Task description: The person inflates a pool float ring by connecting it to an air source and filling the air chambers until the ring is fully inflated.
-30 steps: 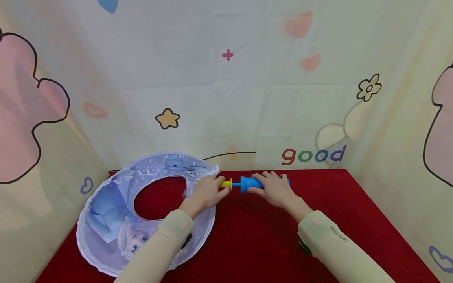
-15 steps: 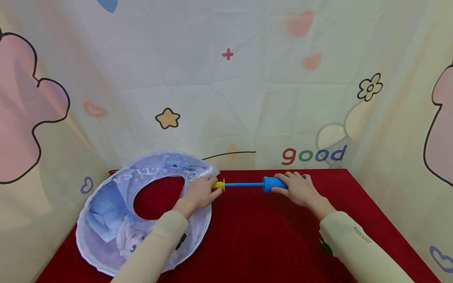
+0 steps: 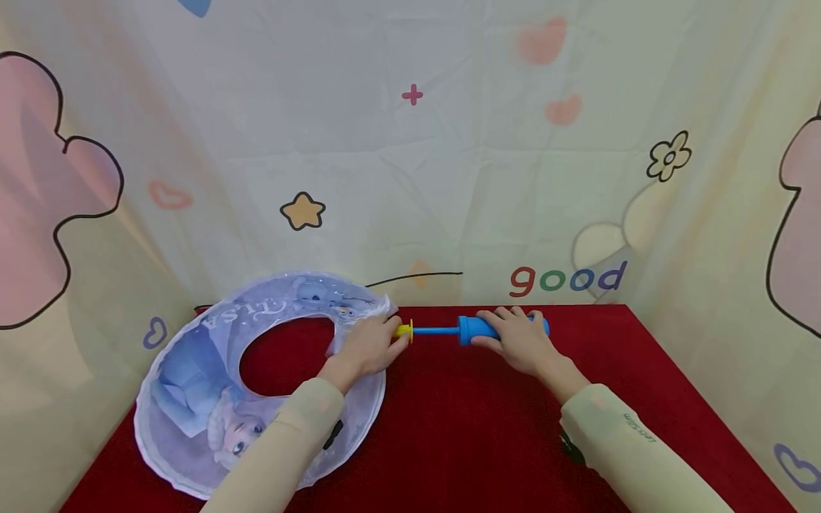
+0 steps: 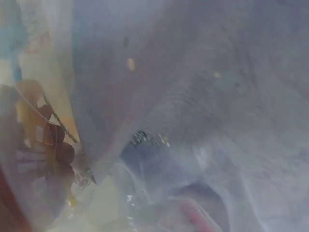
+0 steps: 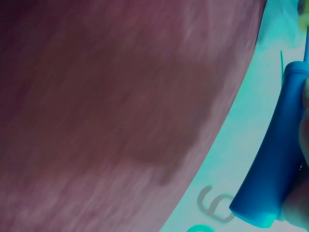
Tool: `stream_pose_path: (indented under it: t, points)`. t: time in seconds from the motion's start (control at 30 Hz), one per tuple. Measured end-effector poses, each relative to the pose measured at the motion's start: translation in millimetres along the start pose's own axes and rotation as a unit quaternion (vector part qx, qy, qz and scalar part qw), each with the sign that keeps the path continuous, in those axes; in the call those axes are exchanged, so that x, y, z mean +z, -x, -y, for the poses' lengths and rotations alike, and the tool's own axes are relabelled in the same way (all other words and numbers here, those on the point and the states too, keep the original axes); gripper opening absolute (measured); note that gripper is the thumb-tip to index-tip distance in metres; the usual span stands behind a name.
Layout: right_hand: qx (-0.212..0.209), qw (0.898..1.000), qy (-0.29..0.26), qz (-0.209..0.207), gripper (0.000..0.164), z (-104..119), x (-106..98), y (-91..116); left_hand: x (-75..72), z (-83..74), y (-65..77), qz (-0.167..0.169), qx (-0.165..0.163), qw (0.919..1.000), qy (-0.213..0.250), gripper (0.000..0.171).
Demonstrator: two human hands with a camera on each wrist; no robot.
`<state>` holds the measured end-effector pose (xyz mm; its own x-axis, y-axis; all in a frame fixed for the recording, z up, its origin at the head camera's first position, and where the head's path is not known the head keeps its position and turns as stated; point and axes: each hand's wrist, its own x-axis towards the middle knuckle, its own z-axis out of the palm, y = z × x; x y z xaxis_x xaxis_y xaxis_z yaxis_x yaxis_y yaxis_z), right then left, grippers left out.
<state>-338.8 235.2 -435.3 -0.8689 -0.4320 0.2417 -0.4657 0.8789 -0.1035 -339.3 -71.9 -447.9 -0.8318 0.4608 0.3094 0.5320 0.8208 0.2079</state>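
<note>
A pale purple swim ring (image 3: 186, 399) with a printed figure lies on the left of the red cloth, partly covered by my left arm. My left hand (image 3: 368, 345) grips the yellow end (image 3: 403, 331) of a hand pump at the ring's right edge; the spot where pump and ring meet is hidden. Around the pump's blue barrel (image 3: 473, 330) curl the fingers of my right hand (image 3: 522, 343). A stretch of blue rod shows between the yellow end and the barrel. Ring plastic fills most of the left wrist view; the blue barrel (image 5: 273, 150) stands at right in the right wrist view.
Red cloth (image 3: 474, 427) covers the table. Behind it and along both sides hangs a pale printed curtain (image 3: 398, 178) with stars, hearts and the word "good". The table's back edge runs just beyond my hands.
My right hand pulled the blue barrel to the right, lengthening the bare rod, then came partway back left. My left hand shifted slightly left and back, still gripping the yellow end.
</note>
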Motion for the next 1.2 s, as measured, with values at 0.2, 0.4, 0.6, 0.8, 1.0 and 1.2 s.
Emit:
stream_pose_path:
  t: [0.2, 0.4, 0.6, 0.8, 1.0, 1.2]
  points:
    - [-0.005, 1.0, 0.008, 0.01, 0.063, 36.7, 1.5, -15.8, -3.6, -16.2, -5.8, 0.017, -0.008, 0.9998, -0.008, 0.025]
    - [0.004, 0.999, 0.005, 0.031, 0.064, 54.0, 4.2, -23.8, 1.2, -20.1, -8.4, 0.034, -0.027, 0.999, -0.009, 0.031]
    - [0.004, 0.999, -0.002, 0.036, 0.064, 40.5, 6.5, -17.8, 4.8, -12.5, -6.1, 0.01, -0.011, 0.9999, -0.004, 0.026]
    - [0.005, 0.999, -0.019, 0.033, 0.063, 6.6, -3.9, -5.8, 3.4, -0.5, -4.9, -0.007, 0.008, 0.9999, 0.0, 0.023]
    - [0.017, 0.999, -0.023, 0.036, 0.062, -20.6, -13.1, 4.8, -5.2, 11.2, -1.7, 0.009, 0.0, 1.0, 0.005, 0.023]
    - [0.015, 0.999, -0.024, 0.034, 0.062, -33.4, -14.2, 9.2, -4.1, 19.5, 1.9, 0.013, -0.012, 0.9998, 0.005, 0.022]
